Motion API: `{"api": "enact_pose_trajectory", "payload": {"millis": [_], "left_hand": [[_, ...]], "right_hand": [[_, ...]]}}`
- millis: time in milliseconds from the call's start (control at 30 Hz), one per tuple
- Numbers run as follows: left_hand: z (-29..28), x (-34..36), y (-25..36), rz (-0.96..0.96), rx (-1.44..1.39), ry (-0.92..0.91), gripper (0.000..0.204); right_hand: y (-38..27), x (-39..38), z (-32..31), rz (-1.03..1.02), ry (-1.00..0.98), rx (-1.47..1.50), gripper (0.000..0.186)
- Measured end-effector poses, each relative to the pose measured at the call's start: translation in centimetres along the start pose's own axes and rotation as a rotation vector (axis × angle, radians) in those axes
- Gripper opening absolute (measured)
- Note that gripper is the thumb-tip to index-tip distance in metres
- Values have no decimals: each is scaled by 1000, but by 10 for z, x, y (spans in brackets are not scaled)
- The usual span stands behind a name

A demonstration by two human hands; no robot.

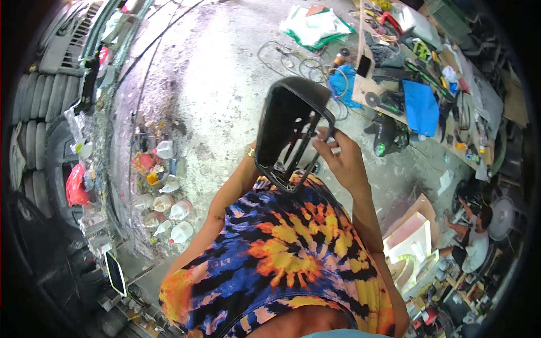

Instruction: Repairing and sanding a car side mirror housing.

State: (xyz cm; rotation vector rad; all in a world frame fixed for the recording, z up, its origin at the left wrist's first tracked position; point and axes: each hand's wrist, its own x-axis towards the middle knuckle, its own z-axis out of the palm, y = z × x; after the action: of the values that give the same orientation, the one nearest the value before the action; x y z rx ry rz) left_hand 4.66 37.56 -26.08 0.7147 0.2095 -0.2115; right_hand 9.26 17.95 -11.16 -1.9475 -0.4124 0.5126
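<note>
While the black housing (pixel 282 121) stands tilted in front of the wearer's chest, open side showing its dark, hollow inside, the right hand (pixel 345 160) meets it at the slim rim on its right, the fingers bent around that edge, so this grip is grasping the housing. Behind the housing's left side, the left forearm (pixel 231 197) ends at a wrist with a gold-coloured band (pixel 250 151); the left hand is hidden there, and I cannot tell how its grip is set. Below the housing spreads a tie-dyed shirt (pixel 293 242) in orange, yellow, blue and black.

Beyond lies a pale, stained floor (pixel 208 73), with loops of cable (pixel 298 63) and a pile of white and green sacks (pixel 316 27) on it. At the upper right, a cluttered tabletop (pixel 367 85) carries a dark phone (pixel 364 66) near its edge and a blue sheet (pixel 421 108) hanging over it. Plastic jugs (pixel 181 210) cluster on the left, well apart from the hands, with tyres (pixel 45 96) stacked farther off. At the lower right, another person (pixel 478 250) sits near a round fan (pixel 505 218).
</note>
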Motion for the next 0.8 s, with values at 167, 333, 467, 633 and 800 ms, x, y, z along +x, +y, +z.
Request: {"api": "enact_pose_trajectory", "payload": {"millis": [167,333,467,633,800], "left_hand": [[11,22,45,82,-381,-38,52],[31,13,46,116,-257,21,73],[56,24,63,184,-198,-21,74],[62,38,62,212,-255,-88,76],[50,57,57,227,-369,-170,65]], "right_hand": [[-7,30,-22,2,147,-107,37],[-25,27,-49,-45,145,-440,39],[-28,48,-47,0,128,-527,50],[-19,14,-34,65,136,-388,50],[-5,-19,-13,121,-69,-198,52]]}}
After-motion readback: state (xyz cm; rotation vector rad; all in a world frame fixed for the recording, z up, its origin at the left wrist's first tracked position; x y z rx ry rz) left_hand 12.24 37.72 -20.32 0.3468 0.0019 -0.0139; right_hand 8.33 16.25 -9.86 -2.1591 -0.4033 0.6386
